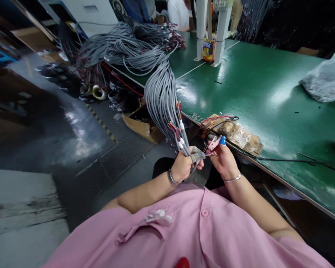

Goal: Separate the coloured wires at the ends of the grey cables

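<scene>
My left hand (183, 163), a grey cover on its thumb, is closed round the ends of several grey cables (185, 140). Thin coloured wires (211, 153) fan out from the cable end at its thumb and reach toward the other hand. My right hand (225, 160), wearing a blue thumb cover, pinches a small pink clip-like piece (213, 143) beside those wires. Stripped cable ends with coloured wires (174, 127) stick up above my left hand. A thick bundle of grey cables (160, 93) hangs over the table edge behind it.
Along the green table (254, 89) edge lies a wooden block (245, 139) wrapped in tape, with a black cord beside it. More grey cables (120, 46) are piled at the back left. White posts (222, 33), a plastic bag (328, 80) and an open carton (141, 124) stand around.
</scene>
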{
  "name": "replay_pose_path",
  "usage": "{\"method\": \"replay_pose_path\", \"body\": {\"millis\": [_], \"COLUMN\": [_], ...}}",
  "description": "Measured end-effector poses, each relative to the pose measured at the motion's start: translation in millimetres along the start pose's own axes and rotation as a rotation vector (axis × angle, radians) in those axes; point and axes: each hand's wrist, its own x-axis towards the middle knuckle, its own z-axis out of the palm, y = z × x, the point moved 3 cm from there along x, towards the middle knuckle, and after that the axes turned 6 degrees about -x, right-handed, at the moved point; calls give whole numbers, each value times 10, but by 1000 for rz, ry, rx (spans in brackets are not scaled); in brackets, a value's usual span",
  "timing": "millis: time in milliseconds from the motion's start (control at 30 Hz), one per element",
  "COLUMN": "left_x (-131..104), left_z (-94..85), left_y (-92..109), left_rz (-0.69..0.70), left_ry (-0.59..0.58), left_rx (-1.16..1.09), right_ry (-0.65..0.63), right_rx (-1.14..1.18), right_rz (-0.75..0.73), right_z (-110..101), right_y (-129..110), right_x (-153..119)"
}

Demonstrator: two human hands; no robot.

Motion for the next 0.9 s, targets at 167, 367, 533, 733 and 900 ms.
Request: {"method": "replay_pose_path", "body": {"millis": [167, 367, 533, 733, 900], "left_x": [8, -22, -76, -31, -4], "left_z": [-15, -68, -81, -49, -21], "left_y": [-20, -30, -4, -4, 3], "left_rz": [-9, 3, 11, 11, -2], "left_ry": [17, -7, -25, -16, -18], "left_rx": [9, 18, 3, -10, -20], "right_ry": [-3, -4, -24, -8, 108], "right_rx": [52, 48, -38, -96, -268], "right_rz": [31, 54, 26, -7, -207], "right_z": [17, -19, -30, 14, -59], "right_y": [9, 8, -29, -50, -69], "right_x": [-21, -36, -61, -86, -82]}}
